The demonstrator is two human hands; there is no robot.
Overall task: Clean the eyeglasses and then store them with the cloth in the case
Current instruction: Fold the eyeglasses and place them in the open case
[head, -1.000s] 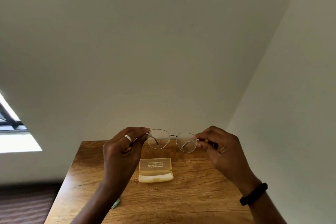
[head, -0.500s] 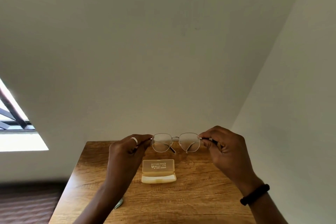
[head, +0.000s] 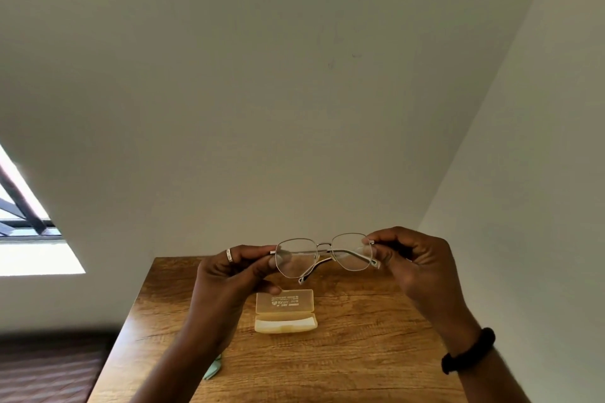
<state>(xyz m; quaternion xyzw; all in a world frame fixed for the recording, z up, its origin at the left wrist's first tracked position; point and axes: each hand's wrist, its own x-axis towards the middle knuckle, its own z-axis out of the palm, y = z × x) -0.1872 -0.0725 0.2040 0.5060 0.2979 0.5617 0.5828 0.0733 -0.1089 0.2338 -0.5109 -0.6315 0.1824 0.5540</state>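
Thin metal-framed eyeglasses point(head: 324, 253) hang in the air above the wooden table point(head: 360, 353), both temples folded behind the lenses. My left hand point(head: 229, 285), with a ring on one finger, pinches the frame's left end. My right hand point(head: 415, 265) pinches the right end. Below them a pale yellow translucent case point(head: 285, 311) lies open on the table, lid tipped back. A bit of light green cloth point(head: 212, 368) peeks out from under my left forearm, mostly hidden.
The table stands in a corner, with a white wall behind it and another along its right side. A window point(head: 23, 226) is at the far left. Dark floor point(head: 49, 366) lies past the table's left edge.
The glasses' temples have folded in behind the lenses. Both hands have stayed on the frame ends, and the glasses have tilted a little, right end higher.
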